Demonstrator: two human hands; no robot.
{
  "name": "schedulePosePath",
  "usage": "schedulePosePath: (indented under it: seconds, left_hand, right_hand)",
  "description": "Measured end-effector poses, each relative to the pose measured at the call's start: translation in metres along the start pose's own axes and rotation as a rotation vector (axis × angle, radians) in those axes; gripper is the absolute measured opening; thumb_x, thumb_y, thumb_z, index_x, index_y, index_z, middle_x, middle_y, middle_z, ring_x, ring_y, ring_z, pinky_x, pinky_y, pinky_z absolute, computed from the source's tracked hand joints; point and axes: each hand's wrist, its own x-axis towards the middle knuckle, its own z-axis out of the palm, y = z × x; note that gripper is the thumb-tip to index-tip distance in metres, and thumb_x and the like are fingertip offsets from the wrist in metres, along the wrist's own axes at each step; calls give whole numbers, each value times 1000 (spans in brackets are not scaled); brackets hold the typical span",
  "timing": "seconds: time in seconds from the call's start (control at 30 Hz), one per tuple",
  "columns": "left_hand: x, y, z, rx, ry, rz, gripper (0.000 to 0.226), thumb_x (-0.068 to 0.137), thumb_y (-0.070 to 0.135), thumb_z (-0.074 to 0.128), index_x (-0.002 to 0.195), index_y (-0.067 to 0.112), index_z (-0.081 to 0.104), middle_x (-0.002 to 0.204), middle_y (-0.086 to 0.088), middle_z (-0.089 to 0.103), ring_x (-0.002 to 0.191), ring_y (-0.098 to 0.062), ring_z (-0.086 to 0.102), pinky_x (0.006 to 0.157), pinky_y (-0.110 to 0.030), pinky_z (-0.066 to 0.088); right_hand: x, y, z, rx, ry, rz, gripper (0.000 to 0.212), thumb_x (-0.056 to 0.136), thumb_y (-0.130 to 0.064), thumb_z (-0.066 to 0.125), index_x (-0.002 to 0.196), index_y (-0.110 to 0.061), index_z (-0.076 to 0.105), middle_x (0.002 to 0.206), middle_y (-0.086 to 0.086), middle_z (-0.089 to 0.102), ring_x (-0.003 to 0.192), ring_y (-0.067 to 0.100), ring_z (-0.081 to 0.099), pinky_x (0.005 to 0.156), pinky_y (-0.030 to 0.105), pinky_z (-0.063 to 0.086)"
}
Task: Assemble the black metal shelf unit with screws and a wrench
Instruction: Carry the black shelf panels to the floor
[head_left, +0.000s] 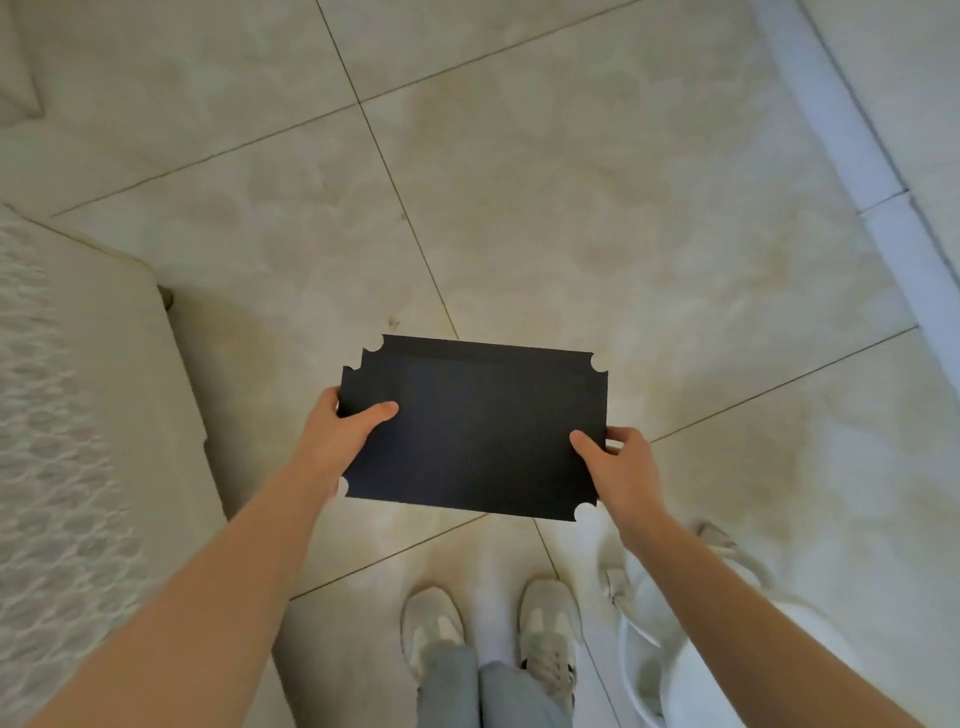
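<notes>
Gripping opposite edges, left hand (347, 431) and right hand (621, 467) hold flat black shelf panel (475, 431).

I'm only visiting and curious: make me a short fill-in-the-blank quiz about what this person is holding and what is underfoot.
1. The panel that the person holds is ____ in colour.
2. The number of hands gripping it, counting the left hand and the right hand, is ____.
3. The pale floor beneath it is laid with large ____.

Missing words: black; two; tiles.
</notes>
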Motion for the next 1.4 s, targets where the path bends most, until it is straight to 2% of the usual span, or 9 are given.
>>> schedulePosePath:
  seconds: [0.37,0.57,0.73,0.97,1.0,1.07,1.13,1.27,1.4]
  left_hand:
    - [133,-81,39,64,-30,-53,45,86,28,78,120,25,50,104,12,60,90,-8,58,64,-26,44]
    - [165,-104,49,94,-40,-55,44,84,25,80,118,24,52,100,13,60,86,-7,59,60,-24,43]
    - [179,-113,55,119,-47,-36,45,84,25,81,117,25,50,100,15,59,86,-6,59,62,-24,44]
    - [189,-112,56,162,-56,33,49,83,29,81,122,27,51,98,20,55,86,-1,55,64,-19,42]
    - [187,-114,56,166,-38,46,51,83,30,81,126,25,53,104,17,58,92,-7,59,68,-21,46]
    - [181,-120,58,177,44,63,65,82,34,82,138,24,50,126,6,59,117,-20,57,92,-37,53]
    - [172,-130,60,177,202,27,80,81,38,83,149,25,41,144,0,49,134,-27,45,108,-50,44]
    - [142,-150,71,-64,432,-245,93,79,34,85,153,28,30,152,-5,36,134,-32,44,107,-51,45]
    - [121,-165,88,-511,317,-469,88,82,22,83,150,33,27,135,-8,49,116,-31,59,93,-50,56]
  right_hand:
    - [116,69,92,-1,-4,94,40,91,-36,67,115,-15,43,110,4,56,99,25,60,89,45,56]
    - [146,102,120,-7,10,126,40,90,-40,67,110,-20,39,104,0,52,92,21,58,71,33,52]
    - [157,114,132,-14,19,127,41,90,-39,68,113,-21,39,113,2,54,97,21,57,78,36,54]
    - [161,114,139,-97,14,130,58,92,-37,66,135,-13,37,133,8,47,116,27,53,96,41,52]
    - [161,113,139,-96,3,135,59,93,-37,65,137,-12,36,136,9,46,118,28,53,98,43,52]
    - [160,111,138,-79,-13,132,66,94,-35,64,145,-14,28,143,10,43,125,30,50,102,48,49]
    - [159,106,137,-67,-12,82,76,94,-31,64,153,-20,16,149,9,38,131,33,47,106,51,45]
    - [156,89,136,-88,2,-32,84,94,-23,65,154,-34,7,146,9,34,128,33,47,101,50,45]
    - [162,79,136,-120,-1,-41,80,95,-22,64,152,-39,11,143,9,34,123,32,47,100,49,46]
